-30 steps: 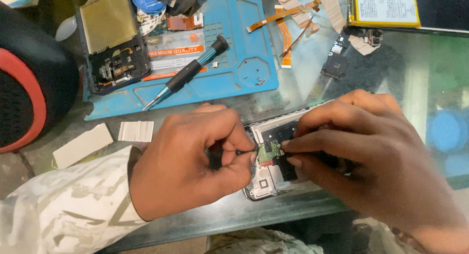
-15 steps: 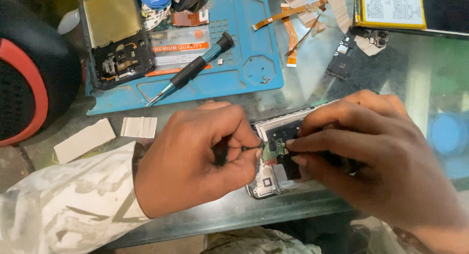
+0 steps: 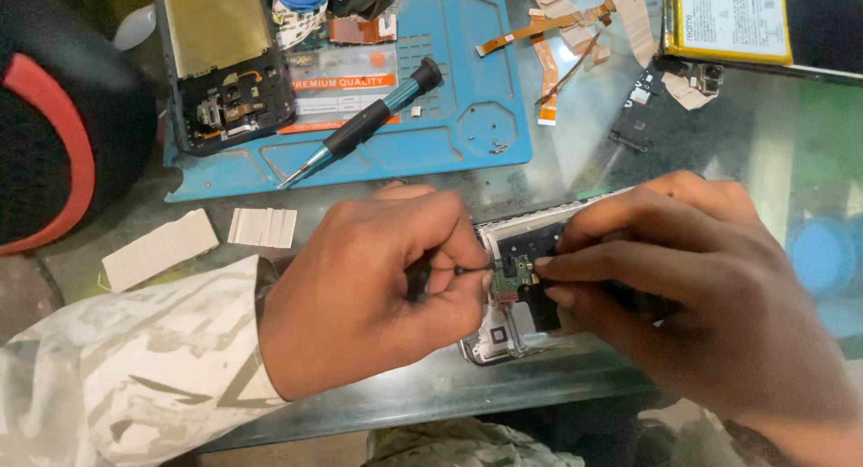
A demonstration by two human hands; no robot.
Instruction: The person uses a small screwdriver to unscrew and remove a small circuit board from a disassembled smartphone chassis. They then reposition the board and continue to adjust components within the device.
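Lower centre of frame: small green circuit board (image 3: pixel 512 276) seated at the near end of an opened phone frame (image 3: pixel 503 328), which lies flat on the glass tabletop (image 3: pixel 539 175).

Left hand (image 3: pixel 378 292) – fingers pinched together on a thin dark tool (image 3: pixel 467 270), tip meeting the board's left edge. Right hand (image 3: pixel 710 314) – fingers pressed together on the board's right side, pinning it and the frame down.

Handling, judged: board very light, stiff, thin – brittle, with fine connectors; best taken by its edges, never by the components. Frame rigid but likely to slide on glass, hence the steadying hand.

Surroundings: blue repair mat (image 3: pixel 431 134) at upper centre, carrying a second opened phone (image 3: pixel 225 62) and a precision screwdriver (image 3: pixel 364 125). Orange flex cables (image 3: pixel 548 62) upper right of centre; yellow-edged battery (image 3: pixel 728 22) in the upper right corner. Two white strips (image 3: pixel 207 238) at left. Loose tiny screws (image 3: pixel 497 146) on the mat. Access to the board crowded only by the two hands themselves.
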